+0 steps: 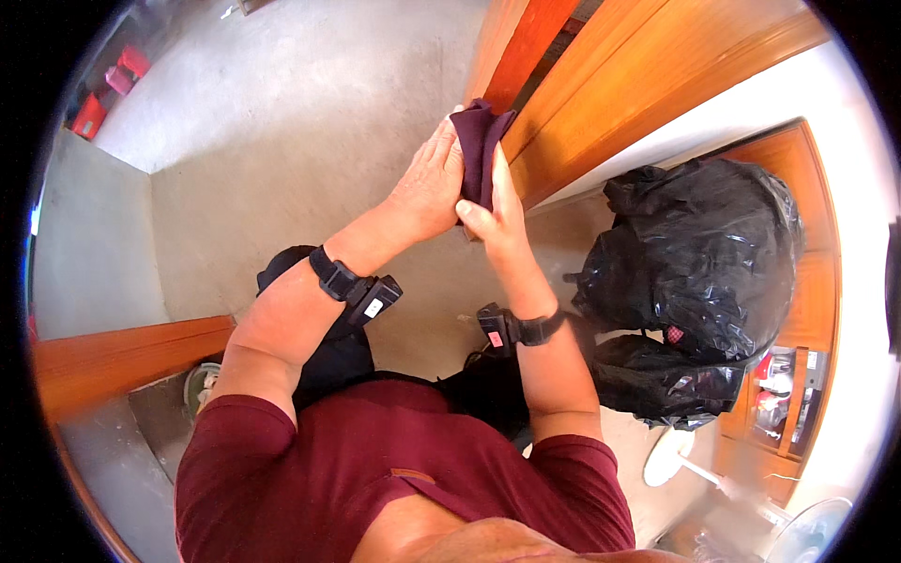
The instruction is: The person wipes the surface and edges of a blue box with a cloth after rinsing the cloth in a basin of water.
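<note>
At the far left, red things (pixel 90 116) stand near a low grey wall (pixel 99 235), and below it a wooden board (pixel 141 361) reaches inward. The grey floor (pixel 300 131) spreads widely from there to the hands, so the left side has much room for moving.

The left wrist carries a black box (pixel 374 302) with a white label, whose mark is too small to read. The left hand (pixel 434 183) lies with straight fingers along the cloth; how firmly this grip is closed, I cannot tell.

The dark purple cloth (pixel 477 159) is folded between both hands, beside the edge of the wooden door (pixel 601 103). Its long axis runs away from the body, with the spread end pointing forward.

The right hand (pixel 497 211) has its grip closed on the cloth, thumb on the near side. Its wrist box (pixel 495 328) bears a pink label. Further right, black plastic bags (pixel 699 253) and a wooden cabinet (pixel 821 235) narrow the room.
</note>
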Demonstrator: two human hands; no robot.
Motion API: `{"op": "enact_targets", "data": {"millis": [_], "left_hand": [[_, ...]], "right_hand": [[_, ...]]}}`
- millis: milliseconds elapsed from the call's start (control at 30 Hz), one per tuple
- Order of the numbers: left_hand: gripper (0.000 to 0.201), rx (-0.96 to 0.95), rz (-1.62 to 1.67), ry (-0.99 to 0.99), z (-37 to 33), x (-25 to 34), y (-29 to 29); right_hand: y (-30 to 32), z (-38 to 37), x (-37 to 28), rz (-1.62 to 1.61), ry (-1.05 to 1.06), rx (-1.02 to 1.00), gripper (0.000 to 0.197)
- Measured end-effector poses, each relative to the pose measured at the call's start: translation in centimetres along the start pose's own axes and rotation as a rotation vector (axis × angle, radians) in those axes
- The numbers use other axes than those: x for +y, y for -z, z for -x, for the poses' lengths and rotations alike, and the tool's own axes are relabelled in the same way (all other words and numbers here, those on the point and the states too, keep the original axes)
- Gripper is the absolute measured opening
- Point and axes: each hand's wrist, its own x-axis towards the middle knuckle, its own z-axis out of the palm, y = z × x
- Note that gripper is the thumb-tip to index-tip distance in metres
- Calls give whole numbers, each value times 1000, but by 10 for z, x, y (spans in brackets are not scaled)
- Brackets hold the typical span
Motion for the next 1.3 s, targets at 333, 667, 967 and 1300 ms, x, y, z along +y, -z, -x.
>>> {"op": "enact_targets", "data": {"millis": [333, 667, 967, 1300], "left_hand": [[43, 25, 441, 158, 6, 11, 3], [41, -298, 258, 55, 18, -12, -5], [46, -659, 274, 209, 25, -20, -52], [38, 397, 877, 481, -36, -6, -40]], "right_hand": [[1, 16, 17, -900, -717, 548, 38], [6, 42, 26, -822, -791, 472, 39], [19, 65, 28, -807, -975, 295, 63], [43, 66, -2, -661, -597, 510, 46]]}}
